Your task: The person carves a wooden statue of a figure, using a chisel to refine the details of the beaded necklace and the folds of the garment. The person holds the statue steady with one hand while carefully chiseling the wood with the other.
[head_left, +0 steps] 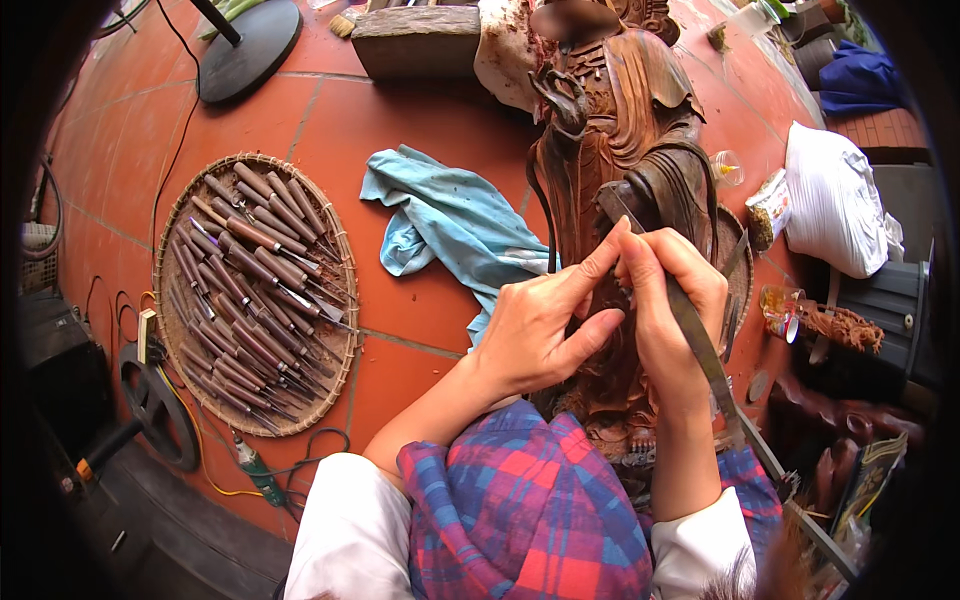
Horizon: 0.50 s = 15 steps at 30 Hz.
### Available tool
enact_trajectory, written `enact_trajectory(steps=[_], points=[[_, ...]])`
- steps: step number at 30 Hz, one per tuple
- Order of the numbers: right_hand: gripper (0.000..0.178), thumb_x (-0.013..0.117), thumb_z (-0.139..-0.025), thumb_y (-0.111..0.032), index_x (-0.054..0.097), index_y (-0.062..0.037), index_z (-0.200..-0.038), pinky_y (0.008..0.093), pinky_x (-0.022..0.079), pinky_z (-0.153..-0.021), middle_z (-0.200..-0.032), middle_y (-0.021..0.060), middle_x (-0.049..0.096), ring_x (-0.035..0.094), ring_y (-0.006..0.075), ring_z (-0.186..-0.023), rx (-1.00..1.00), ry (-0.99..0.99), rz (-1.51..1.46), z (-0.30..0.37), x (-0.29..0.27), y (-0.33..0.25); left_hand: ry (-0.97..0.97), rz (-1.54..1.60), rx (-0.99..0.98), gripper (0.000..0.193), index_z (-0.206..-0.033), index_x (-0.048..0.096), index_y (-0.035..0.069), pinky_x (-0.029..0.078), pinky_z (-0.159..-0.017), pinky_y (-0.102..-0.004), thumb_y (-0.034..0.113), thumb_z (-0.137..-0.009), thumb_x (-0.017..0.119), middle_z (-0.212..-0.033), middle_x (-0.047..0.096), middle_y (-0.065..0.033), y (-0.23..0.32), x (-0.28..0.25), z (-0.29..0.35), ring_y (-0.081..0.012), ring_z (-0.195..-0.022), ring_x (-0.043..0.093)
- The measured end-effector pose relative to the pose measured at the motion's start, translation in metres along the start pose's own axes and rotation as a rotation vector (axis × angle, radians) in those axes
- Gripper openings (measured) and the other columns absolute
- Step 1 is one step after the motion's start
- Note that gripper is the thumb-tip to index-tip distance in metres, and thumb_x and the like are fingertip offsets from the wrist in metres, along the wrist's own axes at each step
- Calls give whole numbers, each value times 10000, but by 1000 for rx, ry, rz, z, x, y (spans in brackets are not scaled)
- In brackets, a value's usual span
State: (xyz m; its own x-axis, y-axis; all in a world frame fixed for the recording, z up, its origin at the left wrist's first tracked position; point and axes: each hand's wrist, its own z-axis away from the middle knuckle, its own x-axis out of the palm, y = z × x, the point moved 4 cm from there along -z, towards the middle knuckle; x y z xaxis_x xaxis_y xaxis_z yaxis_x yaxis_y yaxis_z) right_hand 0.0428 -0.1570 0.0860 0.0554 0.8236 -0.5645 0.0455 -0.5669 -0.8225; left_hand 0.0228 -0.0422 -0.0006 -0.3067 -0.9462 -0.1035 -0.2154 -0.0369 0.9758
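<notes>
A carved dark wooden statue (625, 110) of a robed figure lies in front of me with its head away from me. My right hand (672, 285) is closed on a long, flat, dark strip (700, 345), whose tip reaches the statue's carved folds. The strip's other end runs down past my right forearm; its exact kind I cannot tell. My left hand (545, 325) rests over the statue, index finger stretched out to the strip near my right fingertips. Its thumb stands apart, and the other fingers are partly hidden.
At left a round woven tray (345, 365) holds several wooden-handled carving tools. A light blue cloth (430, 215) lies on red floor tiles. A wooden block (415, 45) stands behind. Right are a white sack (835, 200) and a jar (728, 168). A green power tool (257, 470) lies lower left.
</notes>
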Motion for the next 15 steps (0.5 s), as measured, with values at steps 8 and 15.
enact_trajectory(steps=[8, 15], points=[[177, 588, -945, -40, 614, 47, -793, 244, 388, -548, -673, 39, 557, 505, 86, -599, 124, -10, -157, -2, 0, 4, -3, -19, -10, 701, -1523, 319, 167, 468, -535, -355, 378, -912, 590, -689, 557, -83, 6, -6, -1, -233, -559, 564], [207, 567, -978, -76, 626, 3, -795, 198, 325, -514, -680, -22, 532, 440, 23, -585, 189, 25, -270, 12, -20, 2, -53, -4, 100, 698, -1520, 326, 173, 482, -567, -376, 367, -906, 596, -709, 572, -104, 11, 6, -3, -268, -586, 577]])
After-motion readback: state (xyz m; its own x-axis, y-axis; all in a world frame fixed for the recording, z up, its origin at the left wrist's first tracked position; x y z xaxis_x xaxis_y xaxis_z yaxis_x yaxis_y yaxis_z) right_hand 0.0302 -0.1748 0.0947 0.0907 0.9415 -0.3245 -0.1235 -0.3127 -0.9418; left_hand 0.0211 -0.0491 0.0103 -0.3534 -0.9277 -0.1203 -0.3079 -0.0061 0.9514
